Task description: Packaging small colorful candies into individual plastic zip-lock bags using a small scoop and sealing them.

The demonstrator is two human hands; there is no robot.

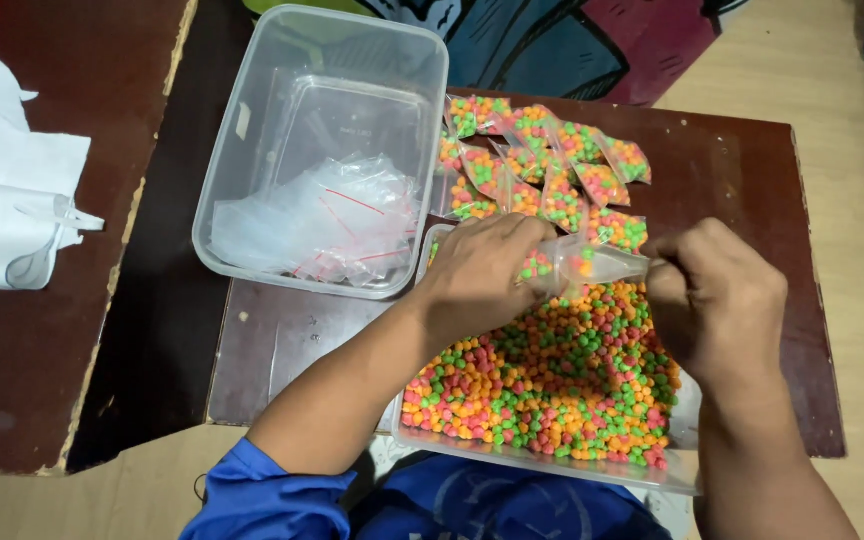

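Two hands share one small clear bag (592,265) above the far edge of the candy tray (552,462) on the brown table (752,170): the left hand (482,270) pinches its partly filled body, and the right hand (717,295) has its fingers closed on the mouth end. The film looks thin, slick and soft, and the bag light. The firmest hold is probably along the top edge rather than the belly, where the loose round pellets (552,380) would shift.

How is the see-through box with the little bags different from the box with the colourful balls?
The upper box holds a loose heap of empty clear bags; the lower box is packed with orange, green and pink balls. The upper box stands untouched, while both hands work over the lower box. Both boxes are clear plastic.
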